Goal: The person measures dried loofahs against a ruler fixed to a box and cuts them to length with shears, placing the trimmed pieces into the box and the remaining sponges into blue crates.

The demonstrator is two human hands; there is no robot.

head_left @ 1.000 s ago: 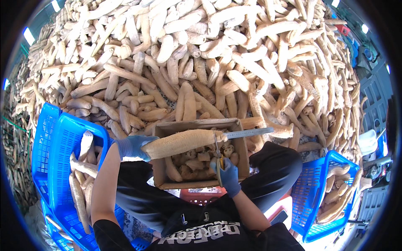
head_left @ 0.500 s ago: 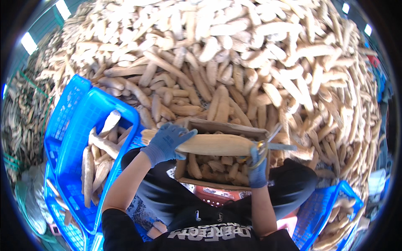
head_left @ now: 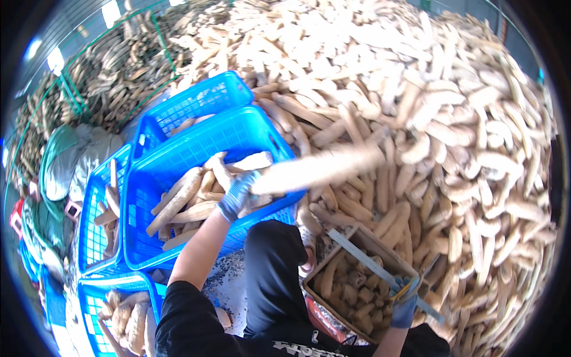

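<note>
A long, pale loofah (head_left: 321, 169), blurred along its length, is held up in the air, its left end over the right rim of a large blue crate and its right end in front of the pile. The gloved left hand (head_left: 241, 193) has its fingers closed around that left end only, so the rest sticks out unsupported to the right. If the grip is loose, the long free end could tip and pull the loofah out of the fingers. Swung low, it could also catch the crate's rim or knock the loofahs (head_left: 178, 199) heaped inside.

The large blue crate (head_left: 196, 156) stands to the left of the person's dark trouser leg (head_left: 273, 268). Other blue crates crowd it: one (head_left: 190, 104) on its far side, one (head_left: 89, 238) to its left and one (head_left: 89, 291) nearer.

At the near right, the gloved right hand (head_left: 404, 306) is curled around the yellow handle of scissors (head_left: 407, 290); whether the blades are apart, I cannot tell. It is at the right edge of a cardboard box (head_left: 383, 257) holding short, chunky pieces (head_left: 357, 294). A grey ruler (head_left: 363, 257) slants across the box's opening and passes by the hand; whether the fingers touch it is unclear. A careless turn of the wrist could nudge the ruler askew or bring the blade against the box.

Beyond, a huge pile of loofahs (head_left: 452, 160) fills the far and right sides; pulling from its foot could make loose ones slide.
</note>
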